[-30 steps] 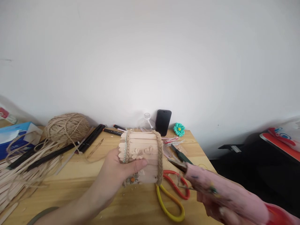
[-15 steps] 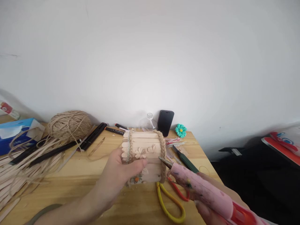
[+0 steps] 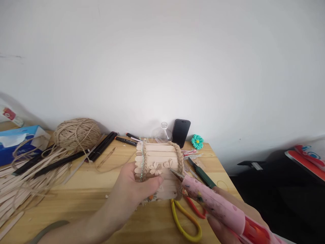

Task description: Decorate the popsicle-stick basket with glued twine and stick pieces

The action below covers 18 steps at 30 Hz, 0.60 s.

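Observation:
My left hand (image 3: 132, 189) is closed around a holder made of wooden craft sticks (image 3: 162, 154), lying on its side with braided twine around both ends. Pale wooden flower pieces (image 3: 155, 168) decorate the sticks, just above my thumb. In my right hand (image 3: 223, 223) is a pink hot glue gun (image 3: 213, 200), its metal nozzle close to the sticks beside the second flower piece. I cannot tell whether the tip touches the wood. Scissors with yellow and red handles (image 3: 186, 223) lie below the holder, their blades hidden.
Left are a ball of twine (image 3: 78, 134), loose craft sticks (image 3: 15, 196), a blue tissue pack (image 3: 22, 142) and black markers (image 3: 104, 147). Behind the holder stand a phone (image 3: 181, 132) and a clear bottle (image 3: 164, 132). A teal flower (image 3: 197, 141) and a green utility knife (image 3: 203, 174) lie right.
The glue gun's nozzle has moved slightly left and up across the sticks, nearer the flower pieces. The holder has turned a little in my left hand, so the orange flower at its bottom shows less.

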### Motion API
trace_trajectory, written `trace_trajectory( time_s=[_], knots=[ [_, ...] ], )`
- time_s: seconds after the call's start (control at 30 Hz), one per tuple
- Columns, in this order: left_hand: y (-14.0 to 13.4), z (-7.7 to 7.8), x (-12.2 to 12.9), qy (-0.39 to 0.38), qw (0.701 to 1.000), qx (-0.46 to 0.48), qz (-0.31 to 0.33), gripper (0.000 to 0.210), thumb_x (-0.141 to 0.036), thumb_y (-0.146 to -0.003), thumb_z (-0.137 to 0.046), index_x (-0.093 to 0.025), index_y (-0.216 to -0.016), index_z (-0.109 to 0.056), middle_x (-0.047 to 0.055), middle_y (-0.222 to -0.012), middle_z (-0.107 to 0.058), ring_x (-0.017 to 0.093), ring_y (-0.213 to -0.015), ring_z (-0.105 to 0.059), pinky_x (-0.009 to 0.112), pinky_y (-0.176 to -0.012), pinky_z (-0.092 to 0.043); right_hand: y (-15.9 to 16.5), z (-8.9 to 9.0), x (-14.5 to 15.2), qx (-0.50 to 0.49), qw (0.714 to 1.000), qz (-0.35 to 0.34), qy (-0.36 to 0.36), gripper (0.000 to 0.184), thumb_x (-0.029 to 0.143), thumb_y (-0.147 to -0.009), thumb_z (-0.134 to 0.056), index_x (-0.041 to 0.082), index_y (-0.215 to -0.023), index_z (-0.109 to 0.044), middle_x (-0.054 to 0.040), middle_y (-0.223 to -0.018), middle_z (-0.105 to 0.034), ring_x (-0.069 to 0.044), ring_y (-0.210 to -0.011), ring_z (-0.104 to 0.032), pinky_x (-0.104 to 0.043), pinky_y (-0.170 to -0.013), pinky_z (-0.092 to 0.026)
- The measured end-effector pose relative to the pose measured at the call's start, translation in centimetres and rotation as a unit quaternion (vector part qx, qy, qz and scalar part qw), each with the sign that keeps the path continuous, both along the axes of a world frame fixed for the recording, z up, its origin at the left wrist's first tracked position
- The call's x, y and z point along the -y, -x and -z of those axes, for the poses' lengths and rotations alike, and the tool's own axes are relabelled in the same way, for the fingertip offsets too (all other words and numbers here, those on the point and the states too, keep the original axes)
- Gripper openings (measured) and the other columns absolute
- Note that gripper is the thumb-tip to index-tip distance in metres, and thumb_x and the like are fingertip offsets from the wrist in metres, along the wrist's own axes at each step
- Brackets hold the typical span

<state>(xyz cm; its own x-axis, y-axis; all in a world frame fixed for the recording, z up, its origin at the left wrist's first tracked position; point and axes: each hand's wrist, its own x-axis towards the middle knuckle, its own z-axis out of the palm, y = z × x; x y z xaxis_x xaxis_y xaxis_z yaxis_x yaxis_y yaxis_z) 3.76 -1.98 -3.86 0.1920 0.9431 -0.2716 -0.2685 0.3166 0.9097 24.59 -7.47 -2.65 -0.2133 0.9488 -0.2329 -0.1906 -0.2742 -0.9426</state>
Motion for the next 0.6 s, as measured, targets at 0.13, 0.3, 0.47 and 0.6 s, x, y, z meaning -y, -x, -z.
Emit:
trace_trajectory(
  time_s=[0.13, 0.3, 0.47, 0.6],
  knots=[
    [0.0, 0.0, 0.0, -0.001, 1.0, -0.004, 0.002, 0.021, -0.024, -0.058, -0.074, -0.014, -0.076, -0.069, 0.004, -0.069, -0.069, 0.017, -0.062, -0.06, 0.027, -0.062, -0.051, -0.7, -0.3, -0.6, 0.027, 0.998, -0.048, -0.022, 0.028, 0.032, -0.084, -0.049, 0.029, -0.098, -0.073, 0.0051, -0.11, -0.07, -0.024, -0.114, -0.053, -0.022, -0.069, -0.052],
    [-0.1, -0.1, 0.0, -0.005, 1.0, -0.008, -0.003, 0.019, -0.023, -0.058, -0.073, -0.015, -0.075, -0.069, 0.004, -0.07, -0.07, 0.017, -0.062, -0.061, 0.026, -0.062, -0.051, -1.8, -0.2, -1.4, 0.096, 0.989, -0.079, -0.083, 0.034, 0.034, -0.063, -0.079, 0.039, -0.096, -0.073, 0.0063, -0.106, -0.072, -0.032, -0.111, -0.06, -0.034, -0.085, -0.058],
    [-0.1, -0.3, 0.1, 0.005, 1.0, -0.006, -0.008, 0.018, -0.02, -0.055, -0.074, -0.016, -0.072, -0.069, 0.002, -0.066, -0.069, 0.017, -0.06, -0.061, 0.025, -0.06, -0.051, -1.9, 1.4, -0.6, 0.152, 0.978, -0.041, -0.137, 0.04, 0.042, -0.067, -0.075, 0.04, -0.106, -0.069, 0.0058, -0.109, -0.071, -0.032, -0.111, -0.061, -0.037, -0.088, -0.058],
    [-0.1, -0.4, 0.1, 0.001, 1.0, 0.004, -0.003, 0.018, -0.02, -0.055, -0.074, -0.015, -0.071, -0.068, 0.002, -0.065, -0.069, 0.017, -0.06, -0.06, 0.027, -0.06, -0.052, -1.8, 2.0, 0.0, 0.135, 0.983, -0.022, -0.124, 0.037, 0.041, -0.068, -0.076, 0.044, -0.104, -0.066, 0.0054, -0.111, -0.07, -0.03, -0.107, -0.063, -0.037, -0.08, -0.062]
  ],
)
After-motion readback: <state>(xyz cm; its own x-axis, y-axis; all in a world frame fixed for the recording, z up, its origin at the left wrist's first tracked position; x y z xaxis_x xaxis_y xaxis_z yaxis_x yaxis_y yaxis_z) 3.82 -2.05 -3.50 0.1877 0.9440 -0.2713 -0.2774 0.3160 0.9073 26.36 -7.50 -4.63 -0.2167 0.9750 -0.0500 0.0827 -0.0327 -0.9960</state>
